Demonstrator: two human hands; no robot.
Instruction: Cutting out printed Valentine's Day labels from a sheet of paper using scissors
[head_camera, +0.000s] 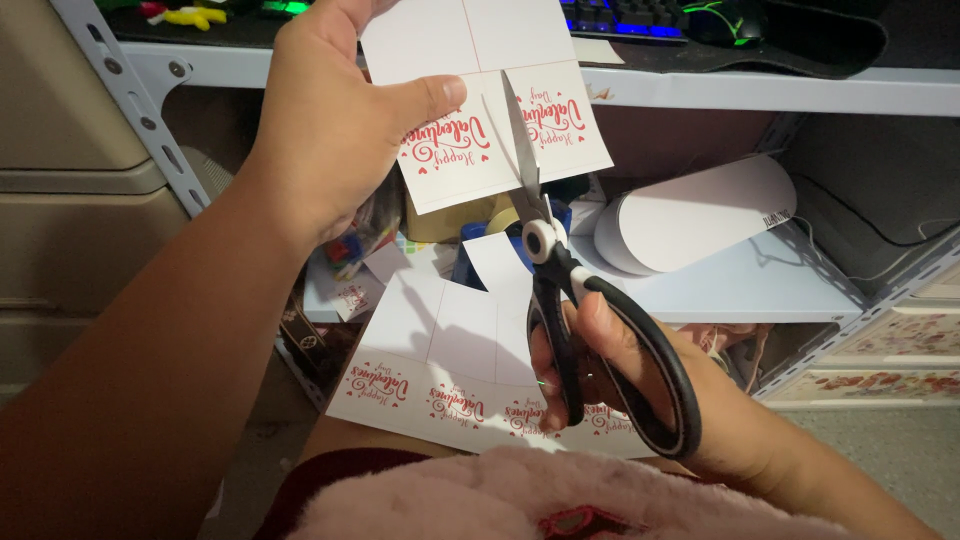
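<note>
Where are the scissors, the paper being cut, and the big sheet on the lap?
scissors (545, 240), head view, on the white pivot.
paper being cut (455, 160), head view, lower left panel.
big sheet (440, 335), head view, blank white middle.

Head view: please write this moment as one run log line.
left hand: holds printed paper piece | right hand: holds black scissors, blades in paper | printed sheet: on lap
</note>
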